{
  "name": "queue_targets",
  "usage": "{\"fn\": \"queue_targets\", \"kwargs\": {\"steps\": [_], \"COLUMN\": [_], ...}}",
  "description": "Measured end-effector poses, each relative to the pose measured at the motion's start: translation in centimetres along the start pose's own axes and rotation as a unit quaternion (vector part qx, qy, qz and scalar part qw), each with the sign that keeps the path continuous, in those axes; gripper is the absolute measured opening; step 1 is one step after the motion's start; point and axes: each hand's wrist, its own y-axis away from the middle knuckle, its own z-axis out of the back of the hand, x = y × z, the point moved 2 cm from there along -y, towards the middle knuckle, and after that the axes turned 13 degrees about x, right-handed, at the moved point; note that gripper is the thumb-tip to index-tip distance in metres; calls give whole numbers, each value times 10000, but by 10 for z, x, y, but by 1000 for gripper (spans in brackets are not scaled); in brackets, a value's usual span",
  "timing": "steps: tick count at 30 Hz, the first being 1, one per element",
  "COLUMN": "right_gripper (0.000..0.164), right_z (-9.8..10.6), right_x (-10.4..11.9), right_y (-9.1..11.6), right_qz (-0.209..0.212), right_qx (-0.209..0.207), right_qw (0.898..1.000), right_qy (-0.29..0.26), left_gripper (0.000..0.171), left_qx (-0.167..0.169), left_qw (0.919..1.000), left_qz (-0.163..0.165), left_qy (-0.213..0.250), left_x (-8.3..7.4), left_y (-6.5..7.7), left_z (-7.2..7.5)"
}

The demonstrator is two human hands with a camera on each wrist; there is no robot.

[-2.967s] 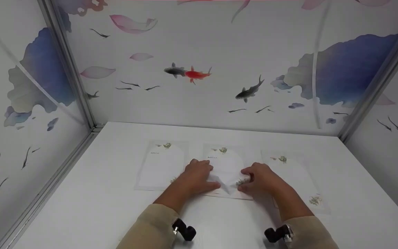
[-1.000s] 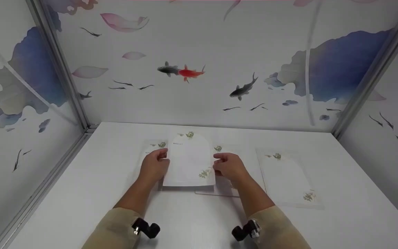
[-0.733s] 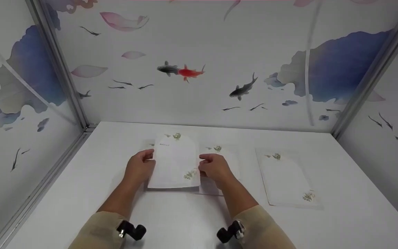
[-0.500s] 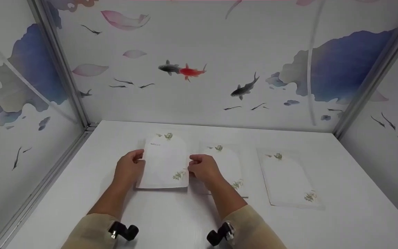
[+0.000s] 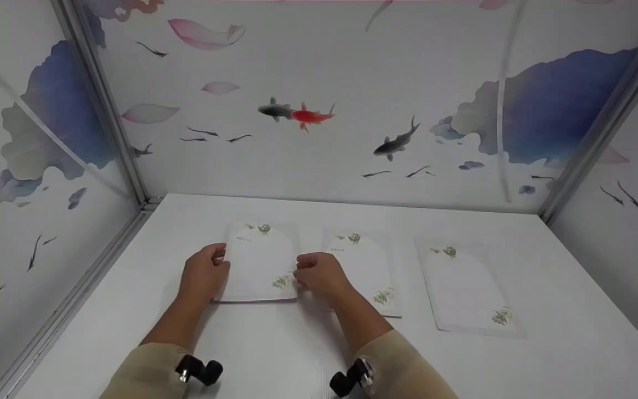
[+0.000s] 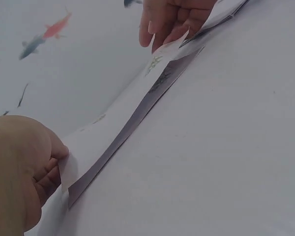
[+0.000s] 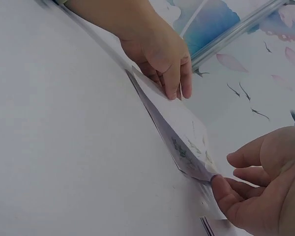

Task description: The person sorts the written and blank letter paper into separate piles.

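A white sheet of letter paper (image 5: 255,260) with green plant prints lies over the left pile, held at both side edges. My left hand (image 5: 204,274) pinches its left edge. My right hand (image 5: 323,276) pinches the right edge near the lower corner. In the left wrist view the near edge of the sheet (image 6: 123,118) is bowed and stands a little above the paper beneath (image 6: 137,118). The right wrist view shows the same gap under the sheet (image 7: 174,115), with my right thumb (image 7: 223,194) at its corner.
A middle pile of the same printed paper (image 5: 360,271) lies just right of my right hand, partly behind its wrist. Farther right lies another printed sheet or pile (image 5: 466,288), set at a slant. Printed panels (image 5: 330,66) wall the white table (image 5: 274,354) at the back and sides.
Both hands have lifted a sheet from the middle pile, carried it left, and lowered it over the left pile. The middle pile shows again; the right one stays put.
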Motion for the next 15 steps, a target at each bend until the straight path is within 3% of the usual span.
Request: {"fn": "queue_targets", "kwargs": {"steps": [6, 11, 15], "right_gripper": [42, 43, 44], "right_z": [2, 6, 13], "right_x": [-3, -4, -7], "right_y": [0, 1, 3], "right_qz": [225, 316, 577], "right_qx": [136, 213, 316], "right_qw": [9994, 9990, 9975], "right_qy": [209, 250, 265], "left_gripper": [53, 54, 52], "left_qx": [133, 99, -71], "left_qw": [9993, 9997, 9997], "left_qz": [102, 203, -100], "left_qy": [-334, 6, 223], "left_x": [1, -1, -8], "left_y": [2, 3, 0], "left_z": [1, 0, -4]}}
